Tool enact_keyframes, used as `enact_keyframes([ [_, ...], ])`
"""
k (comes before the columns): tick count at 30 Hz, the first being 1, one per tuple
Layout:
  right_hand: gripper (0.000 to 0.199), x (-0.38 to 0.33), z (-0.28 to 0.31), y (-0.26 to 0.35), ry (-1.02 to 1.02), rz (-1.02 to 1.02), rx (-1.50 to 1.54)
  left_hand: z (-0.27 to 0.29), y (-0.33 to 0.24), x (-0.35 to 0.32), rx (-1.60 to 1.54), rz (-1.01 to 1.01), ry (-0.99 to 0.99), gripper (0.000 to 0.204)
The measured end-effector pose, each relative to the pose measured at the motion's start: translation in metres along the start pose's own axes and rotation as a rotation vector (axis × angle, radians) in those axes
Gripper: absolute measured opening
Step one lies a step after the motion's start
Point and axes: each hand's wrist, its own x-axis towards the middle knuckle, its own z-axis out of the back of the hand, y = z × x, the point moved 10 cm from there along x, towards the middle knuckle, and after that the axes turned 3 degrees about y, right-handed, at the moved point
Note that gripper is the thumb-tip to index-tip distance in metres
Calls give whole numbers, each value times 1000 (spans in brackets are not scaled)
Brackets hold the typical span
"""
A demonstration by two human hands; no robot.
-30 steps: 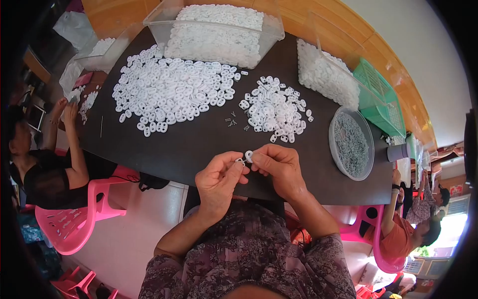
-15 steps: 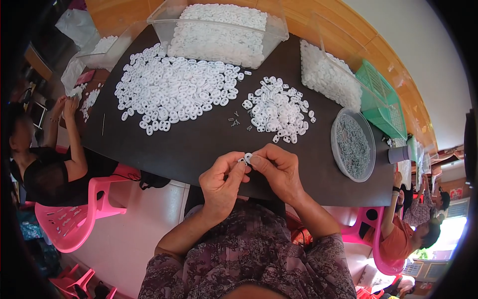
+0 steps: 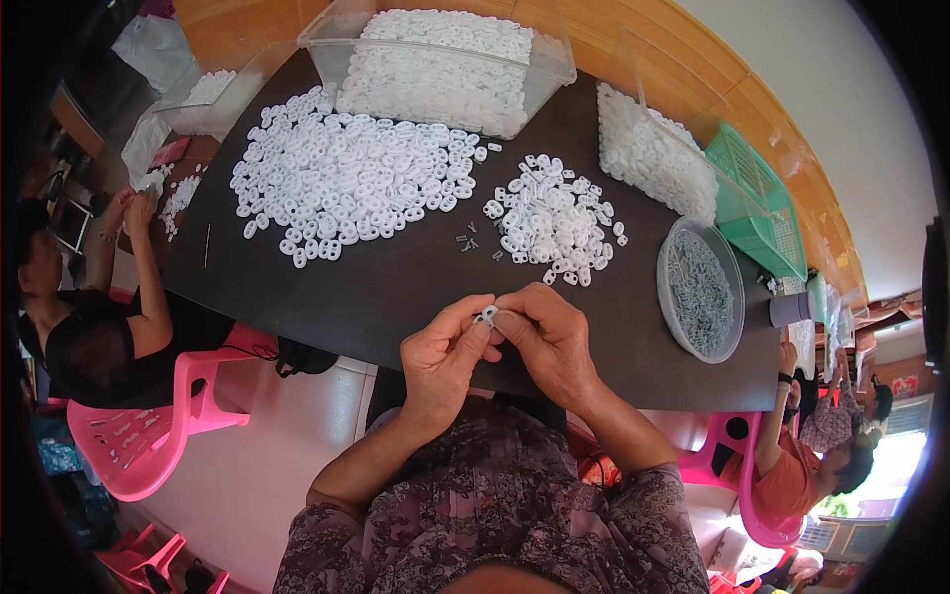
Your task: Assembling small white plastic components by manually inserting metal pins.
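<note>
Close to the table's front edge, my left hand and my right hand meet with fingertips pinched together. Between them is a small white plastic oval piece with holes, held by thumbs and forefingers of both hands. Whether it is one piece or two pressed together, I cannot tell, as the fingers cover much of it. Beyond my hands lies a small pile of white two-hole pieces. Several small metal screws lie loose to the left of that pile.
A larger heap of white pieces spreads over the dark table. Behind stand clear bins of white parts and a green basket. A round tub of metal screws sits right. People work at either side near pink chairs.
My fingertips have drawn closer together around the white piece, and it shows tilted between the thumbs. My right thumb has shifted slightly. The piles look unchanged.
</note>
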Motion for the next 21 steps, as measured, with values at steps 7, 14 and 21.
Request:
enact_keyframes([
  [7, 9, -6, 2, -12, -104, -46, 268, 0, -2, -1, -4, 6, 6, 28],
  [14, 11, -6, 1, -13, -105, -62, 351, 0, -3, -1, 76, -24, 35, 30],
  [21, 12, -6, 2, -9, -79, -59, 258, 2, -7, -3, 143, -45, 29, 30],
])
